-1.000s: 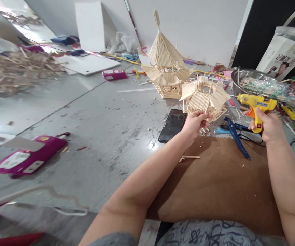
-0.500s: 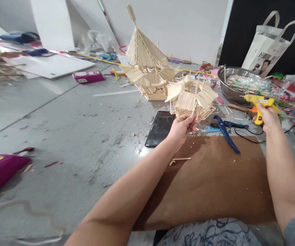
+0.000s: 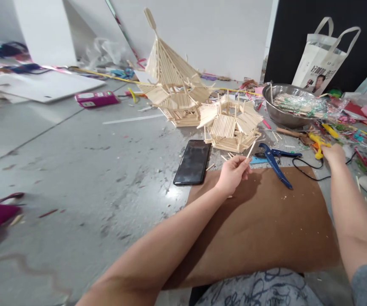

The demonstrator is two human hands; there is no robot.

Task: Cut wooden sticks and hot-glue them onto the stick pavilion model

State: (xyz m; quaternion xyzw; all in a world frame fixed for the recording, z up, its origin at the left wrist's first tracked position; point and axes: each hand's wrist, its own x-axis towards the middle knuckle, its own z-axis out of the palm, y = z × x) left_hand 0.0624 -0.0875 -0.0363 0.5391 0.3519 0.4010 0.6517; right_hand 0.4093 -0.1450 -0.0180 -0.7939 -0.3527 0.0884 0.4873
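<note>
My left hand (image 3: 232,174) is closed in a pinch on a thin wooden stick (image 3: 250,150), held just in front of a small stick-built roof model (image 3: 230,123) that rests on the grey floor. My right hand (image 3: 332,153) reaches out to the right and lies on the yellow glue gun (image 3: 318,143), which is down on the floor; its fingers are mostly hidden. A brown cardboard sheet (image 3: 266,225) lies below both hands. A taller stick pagoda (image 3: 170,80) stands behind the small model.
A black phone (image 3: 193,162) lies left of the cardboard, blue cutters (image 3: 275,163) at its top edge. A steel bowl (image 3: 285,108) of sticks, a white tote bag (image 3: 325,59) and coloured clutter fill the right. A magenta box (image 3: 96,99) and white boards lie at the back left.
My left hand has let go of the small roof model, which now rests on the floor, and holds a single stick. My right hand has lowered the glue gun to the floor.
</note>
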